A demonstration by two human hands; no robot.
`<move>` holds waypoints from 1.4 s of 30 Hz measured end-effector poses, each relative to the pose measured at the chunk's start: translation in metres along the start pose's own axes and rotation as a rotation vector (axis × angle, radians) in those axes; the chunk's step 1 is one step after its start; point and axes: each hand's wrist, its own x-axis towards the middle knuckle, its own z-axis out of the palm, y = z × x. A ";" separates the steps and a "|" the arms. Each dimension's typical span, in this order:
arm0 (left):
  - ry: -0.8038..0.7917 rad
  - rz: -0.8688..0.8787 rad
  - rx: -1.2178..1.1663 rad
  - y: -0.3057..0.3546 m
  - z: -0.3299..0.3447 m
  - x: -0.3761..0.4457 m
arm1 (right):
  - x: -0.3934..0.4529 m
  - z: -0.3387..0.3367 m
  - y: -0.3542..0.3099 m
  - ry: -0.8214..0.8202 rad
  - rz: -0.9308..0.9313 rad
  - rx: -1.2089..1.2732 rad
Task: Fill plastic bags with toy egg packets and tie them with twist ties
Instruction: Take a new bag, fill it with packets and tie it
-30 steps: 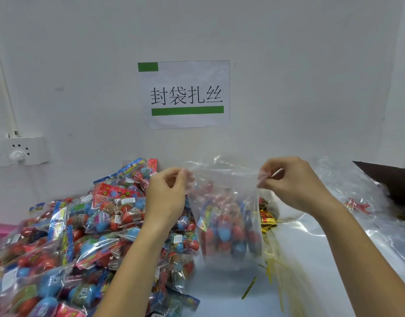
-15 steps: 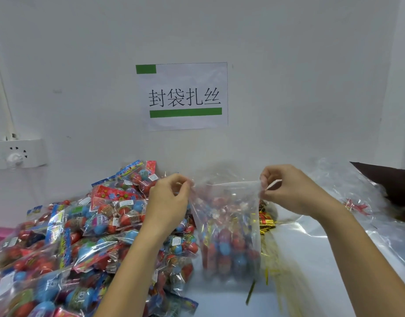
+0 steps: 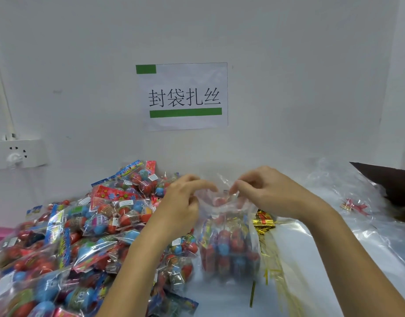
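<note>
A clear plastic bag point(image 3: 229, 250) stands upright on the white table, filled with red and blue toy egg packets. My left hand point(image 3: 181, 202) and my right hand point(image 3: 263, 193) pinch the bag's open top from either side, fingertips close together above the packets, the plastic bunched between them. A big heap of loose toy egg packets point(image 3: 71, 243) covers the table to the left. Gold twist ties point(image 3: 265, 259) lie scattered just right of the bag, partly behind it.
A stack of empty clear bags point(image 3: 347, 225) spreads over the right side, with a red and gold bit point(image 3: 353, 205) on it. A dark box edge point(image 3: 393, 179) sits at far right. The wall holds a paper sign point(image 3: 183, 97) and a socket point(image 3: 16, 154).
My hands have come down and together, gathering the bag's mouth, which was stretched wide between them before. The bag has settled lower on the table.
</note>
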 end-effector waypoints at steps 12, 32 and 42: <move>0.193 -0.003 0.029 0.031 -0.008 -0.001 | -0.003 0.002 -0.014 0.105 0.213 -0.464; 0.031 0.020 0.026 0.039 0.004 0.002 | 0.009 0.043 -0.018 -0.304 0.117 -0.366; -0.140 -0.005 0.023 0.033 -0.001 0.000 | 0.012 0.067 -0.015 -0.515 0.204 -0.385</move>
